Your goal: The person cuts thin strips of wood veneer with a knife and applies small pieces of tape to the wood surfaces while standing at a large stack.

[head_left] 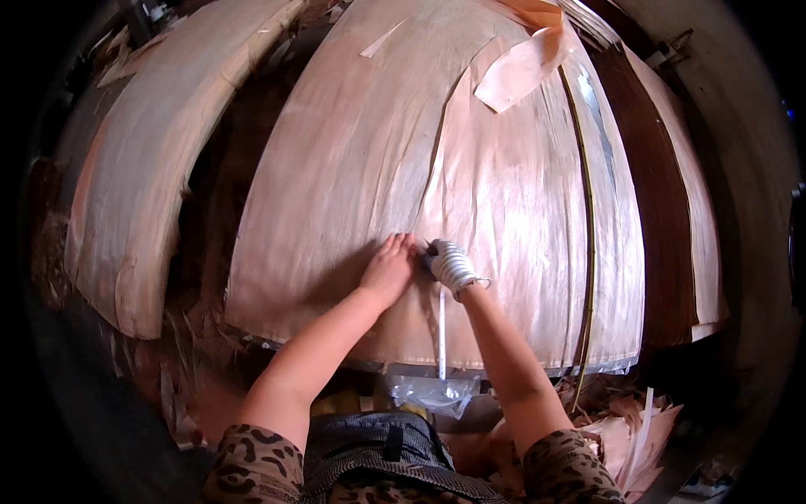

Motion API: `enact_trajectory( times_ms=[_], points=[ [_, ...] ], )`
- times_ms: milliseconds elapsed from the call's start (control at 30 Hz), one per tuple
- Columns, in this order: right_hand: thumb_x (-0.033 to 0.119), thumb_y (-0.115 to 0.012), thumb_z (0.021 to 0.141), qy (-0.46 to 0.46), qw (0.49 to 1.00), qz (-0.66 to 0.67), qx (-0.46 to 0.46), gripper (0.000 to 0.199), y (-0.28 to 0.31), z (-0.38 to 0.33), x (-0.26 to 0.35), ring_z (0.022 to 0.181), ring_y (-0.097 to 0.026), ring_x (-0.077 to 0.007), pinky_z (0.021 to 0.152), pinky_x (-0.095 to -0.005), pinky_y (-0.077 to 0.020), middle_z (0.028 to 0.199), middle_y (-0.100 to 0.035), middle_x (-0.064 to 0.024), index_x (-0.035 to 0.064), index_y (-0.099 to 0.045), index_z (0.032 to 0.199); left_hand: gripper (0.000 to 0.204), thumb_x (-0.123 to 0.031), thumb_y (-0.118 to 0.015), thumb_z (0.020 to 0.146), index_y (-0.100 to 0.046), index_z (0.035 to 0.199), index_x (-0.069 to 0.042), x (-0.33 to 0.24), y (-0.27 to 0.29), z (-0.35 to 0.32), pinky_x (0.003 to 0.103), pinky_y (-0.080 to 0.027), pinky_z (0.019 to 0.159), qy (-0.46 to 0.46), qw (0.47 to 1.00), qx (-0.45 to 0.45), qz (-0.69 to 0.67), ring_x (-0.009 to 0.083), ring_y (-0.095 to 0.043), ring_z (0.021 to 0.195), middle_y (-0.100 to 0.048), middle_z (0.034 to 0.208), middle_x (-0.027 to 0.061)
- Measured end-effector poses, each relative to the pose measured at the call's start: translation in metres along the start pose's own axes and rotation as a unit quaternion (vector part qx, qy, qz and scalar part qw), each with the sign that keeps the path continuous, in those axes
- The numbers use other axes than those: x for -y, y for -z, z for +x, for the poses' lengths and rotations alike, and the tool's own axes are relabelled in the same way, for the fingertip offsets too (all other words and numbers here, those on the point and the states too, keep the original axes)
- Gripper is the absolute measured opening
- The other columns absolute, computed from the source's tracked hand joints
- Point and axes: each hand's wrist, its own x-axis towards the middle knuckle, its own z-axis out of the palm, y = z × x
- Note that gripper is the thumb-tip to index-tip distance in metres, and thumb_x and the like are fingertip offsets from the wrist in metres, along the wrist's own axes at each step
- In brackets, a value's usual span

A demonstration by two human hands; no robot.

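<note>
A large stack of pale wood veneer sheets (336, 193) lies in front of me. My left hand (392, 267) is bare and rests flat on the top sheet, fingers stretched forward beside a lengthwise edge where sheets meet. Just right of it, my right hand (452, 265) wears a white-and-grey striped glove and is closed low against the veneer. Something small and dark pokes out at its fingertips, too hidden to name. A narrow white strip (442, 336) runs from below the right hand to the stack's near edge.
A torn, curled veneer piece (525, 67) lies at the far right of the stack. A long thin stick (589, 227) runs along its right part. Another veneer stack (138, 202) stands left, with more sheets (701, 227) at right. Veneer scraps (634, 437) and clear plastic (432, 393) are near me.
</note>
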Motion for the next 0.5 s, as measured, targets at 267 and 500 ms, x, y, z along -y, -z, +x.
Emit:
enact_trajectory(
  times_ms=[267, 500],
  points=[
    [0.02, -0.053, 0.083, -0.02, 0.999, 0.006, -0.043, 0.016, 0.025, -0.035, 0.051, 0.077, -0.058, -0.0383, 0.066, -0.0448, -0.0468, 0.083, -0.061, -0.0199, 0.0061, -0.059, 0.088, 0.034, -0.014, -0.052, 0.079, -0.057, 0.111, -0.007, 0.123, 0.075, -0.019, 0.051, -0.026, 0.1, 0.044, 0.974, -0.097, -0.202, 0.0283, -0.044, 0.117, -0.05, 0.124, 0.0103],
    [0.014, -0.052, 0.08, -0.166, 0.981, -0.036, -0.096, 0.016, -0.013, -0.087, 0.107, 0.082, -0.057, -0.0407, 0.069, -0.0476, -0.0455, 0.085, -0.061, -0.0216, 0.0094, -0.058, 0.095, 0.046, -0.013, -0.053, 0.082, -0.044, 0.126, -0.007, 0.289, 0.129, -0.194, 0.049, -0.024, 0.103, 0.105, 0.976, -0.004, -0.192, 0.0334, -0.036, 0.123, -0.042, 0.132, 0.0136]
  ],
)
